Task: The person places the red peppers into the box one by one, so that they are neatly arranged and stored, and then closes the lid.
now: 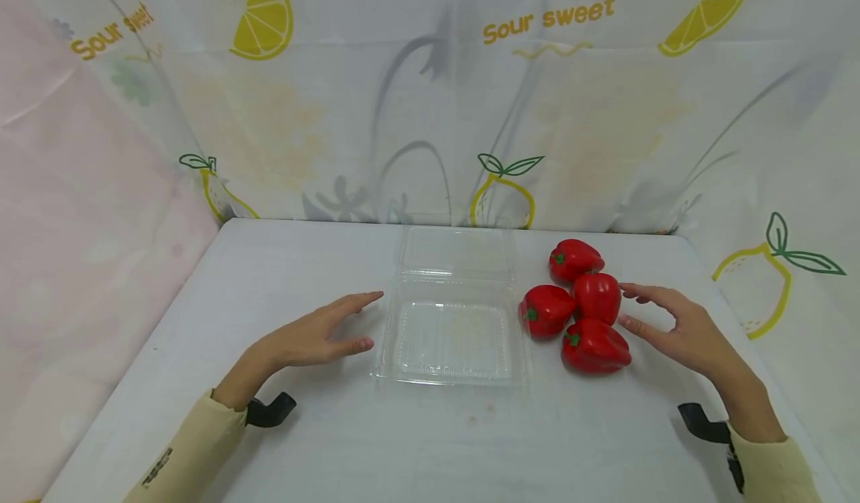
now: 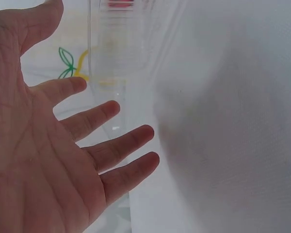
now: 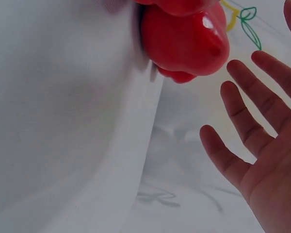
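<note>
A clear plastic clamshell box lies on the white table with its lid folded back, away from me. To its right sit several red bell peppers with green stems: a front one, a left one, a middle one and a back one. My left hand hovers at the box's left side, fingers spread and holding nothing. On the other side, my right hand has its fingertips close to the middle pepper, palm facing it. Spread fingers show beside the peppers in the right wrist view.
The white table meets a lemon-printed cloth at the back. A pink cloth hangs on the left. Each wrist carries a black strap mount, the left one and the right one.
</note>
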`<state>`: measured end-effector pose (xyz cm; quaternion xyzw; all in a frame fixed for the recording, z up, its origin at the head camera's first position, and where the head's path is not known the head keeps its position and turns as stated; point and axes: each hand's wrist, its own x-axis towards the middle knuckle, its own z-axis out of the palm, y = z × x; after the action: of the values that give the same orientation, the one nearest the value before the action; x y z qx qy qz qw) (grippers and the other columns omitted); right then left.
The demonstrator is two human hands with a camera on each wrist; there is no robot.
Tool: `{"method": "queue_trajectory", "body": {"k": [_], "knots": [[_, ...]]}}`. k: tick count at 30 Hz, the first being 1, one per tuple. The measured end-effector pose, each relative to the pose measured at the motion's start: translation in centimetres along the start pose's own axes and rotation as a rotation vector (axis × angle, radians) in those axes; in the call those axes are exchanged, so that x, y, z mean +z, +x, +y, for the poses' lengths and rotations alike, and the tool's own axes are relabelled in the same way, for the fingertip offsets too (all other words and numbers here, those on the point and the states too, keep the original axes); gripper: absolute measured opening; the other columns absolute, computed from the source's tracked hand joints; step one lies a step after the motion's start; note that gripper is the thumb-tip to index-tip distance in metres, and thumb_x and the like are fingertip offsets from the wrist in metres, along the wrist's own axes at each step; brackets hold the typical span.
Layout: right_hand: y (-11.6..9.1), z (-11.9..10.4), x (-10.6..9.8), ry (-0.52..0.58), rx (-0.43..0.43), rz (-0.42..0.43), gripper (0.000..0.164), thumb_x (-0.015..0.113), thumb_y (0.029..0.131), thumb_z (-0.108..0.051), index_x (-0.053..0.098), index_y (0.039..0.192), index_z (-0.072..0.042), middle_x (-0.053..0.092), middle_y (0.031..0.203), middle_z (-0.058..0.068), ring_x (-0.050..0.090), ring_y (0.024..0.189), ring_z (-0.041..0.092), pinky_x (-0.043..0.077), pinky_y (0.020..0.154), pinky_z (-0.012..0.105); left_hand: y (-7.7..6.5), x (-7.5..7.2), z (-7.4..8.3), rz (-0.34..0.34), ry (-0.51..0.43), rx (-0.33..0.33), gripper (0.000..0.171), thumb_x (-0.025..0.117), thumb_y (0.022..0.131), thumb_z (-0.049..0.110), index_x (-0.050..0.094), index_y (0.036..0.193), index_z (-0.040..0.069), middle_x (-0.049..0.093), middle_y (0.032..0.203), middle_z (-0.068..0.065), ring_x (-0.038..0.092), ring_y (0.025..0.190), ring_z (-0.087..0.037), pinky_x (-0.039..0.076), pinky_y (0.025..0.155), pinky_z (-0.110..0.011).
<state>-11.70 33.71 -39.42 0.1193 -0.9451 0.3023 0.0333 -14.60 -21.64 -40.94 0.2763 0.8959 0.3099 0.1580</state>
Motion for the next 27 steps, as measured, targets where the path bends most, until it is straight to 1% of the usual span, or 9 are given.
{"method": "queue_trajectory", "body": {"k": [5, 9, 13, 14, 17, 20, 21, 24, 27], "knots": [[-0.20, -0.23, 0.22, 0.039, -0.014, -0.015, 0.052, 0.073, 0.090, -0.026, 0.056, 0.136, -0.008, 0.057, 0.130, 0.015, 0.048, 0.117, 0.034, 0.043, 0.086, 0.070, 0.07, 0.24, 0.10, -0.009, -0.007, 0.002, 0.079, 0.061, 0.091, 0.059, 0.027, 0.156, 0.030, 0.033, 0.155, 0.004, 0.042, 0.135, -0.024, 0.032, 0.109, -0.055], [-0.39, -0.41, 0.44, 0.047, -0.048, -0.014, 0.052, 0.076, 0.087, -0.022, 0.058, 0.133, -0.009, 0.059, 0.128, 0.015, 0.050, 0.115, 0.032, 0.044, 0.085, 0.070, 0.10, 0.40, 0.08, -0.014, -0.012, 0.005, 0.078, 0.060, 0.091, 0.059, 0.027, 0.156, 0.031, 0.033, 0.155, 0.004, 0.043, 0.133, -0.024, 0.033, 0.109, -0.055], [-0.54, -0.62, 0.59, 0.055, -0.053, -0.019, 0.052, 0.078, 0.085, -0.023, 0.059, 0.132, -0.010, 0.060, 0.127, 0.015, 0.051, 0.114, 0.031, 0.045, 0.084, 0.070, 0.11, 0.47, 0.08, -0.016, -0.016, 0.012, 0.079, 0.060, 0.091, 0.058, 0.026, 0.157, 0.031, 0.032, 0.156, 0.004, 0.043, 0.134, -0.024, 0.033, 0.109, -0.055], [-0.56, -0.61, 0.63, 0.054, -0.052, -0.020, 0.051, 0.077, 0.085, -0.023, 0.060, 0.131, -0.010, 0.060, 0.127, 0.014, 0.051, 0.115, 0.029, 0.046, 0.085, 0.069, 0.12, 0.49, 0.08, -0.017, -0.017, 0.012, 0.079, 0.060, 0.091, 0.058, 0.025, 0.157, 0.031, 0.031, 0.156, 0.005, 0.043, 0.134, -0.024, 0.033, 0.109, -0.055], [-0.62, -0.58, 0.72, 0.056, -0.056, -0.030, 0.048, 0.076, 0.087, -0.024, 0.061, 0.130, -0.010, 0.061, 0.126, 0.012, 0.051, 0.113, 0.012, 0.047, 0.085, 0.067, 0.14, 0.53, 0.08, -0.018, -0.014, 0.012, 0.078, 0.060, 0.091, 0.059, 0.024, 0.157, 0.034, 0.031, 0.156, 0.006, 0.043, 0.134, -0.023, 0.033, 0.109, -0.054], [-0.70, -0.62, 0.81, 0.050, -0.063, -0.037, 0.046, 0.076, 0.087, -0.025, 0.062, 0.128, -0.011, 0.062, 0.124, 0.009, 0.049, 0.107, 0.003, 0.049, 0.084, 0.063, 0.17, 0.57, 0.08, -0.019, -0.012, 0.017, 0.078, 0.060, 0.092, 0.059, 0.024, 0.156, 0.034, 0.031, 0.155, 0.006, 0.042, 0.134, -0.022, 0.033, 0.109, -0.053], [-0.73, -0.68, 0.81, 0.051, -0.066, -0.041, 0.046, 0.077, 0.086, -0.024, 0.063, 0.128, -0.012, 0.062, 0.123, 0.008, 0.049, 0.106, 0.004, 0.049, 0.083, 0.062, 0.18, 0.59, 0.07, -0.019, -0.011, 0.019, 0.078, 0.060, 0.092, 0.059, 0.024, 0.157, 0.034, 0.031, 0.156, 0.005, 0.042, 0.135, -0.023, 0.033, 0.109, -0.053], [-0.80, -0.85, 0.91, 0.043, -0.074, -0.044, 0.045, 0.078, 0.085, -0.024, 0.064, 0.127, -0.015, 0.063, 0.121, 0.006, 0.051, 0.105, 0.014, 0.051, 0.081, 0.058, 0.20, 0.63, 0.09, -0.021, -0.010, 0.026, 0.078, 0.060, 0.092, 0.058, 0.024, 0.157, 0.032, 0.031, 0.156, 0.005, 0.041, 0.135, -0.023, 0.032, 0.110, -0.053], [-0.82, -0.95, 1.01, 0.031, -0.078, -0.045, 0.045, 0.079, 0.084, -0.023, 0.064, 0.126, -0.017, 0.063, 0.120, 0.004, 0.052, 0.104, 0.020, 0.052, 0.080, 0.054, 0.22, 0.68, 0.08, -0.023, -0.005, 0.028, 0.079, 0.060, 0.092, 0.058, 0.025, 0.157, 0.031, 0.031, 0.156, 0.004, 0.040, 0.136, -0.024, 0.032, 0.110, -0.053]]}}
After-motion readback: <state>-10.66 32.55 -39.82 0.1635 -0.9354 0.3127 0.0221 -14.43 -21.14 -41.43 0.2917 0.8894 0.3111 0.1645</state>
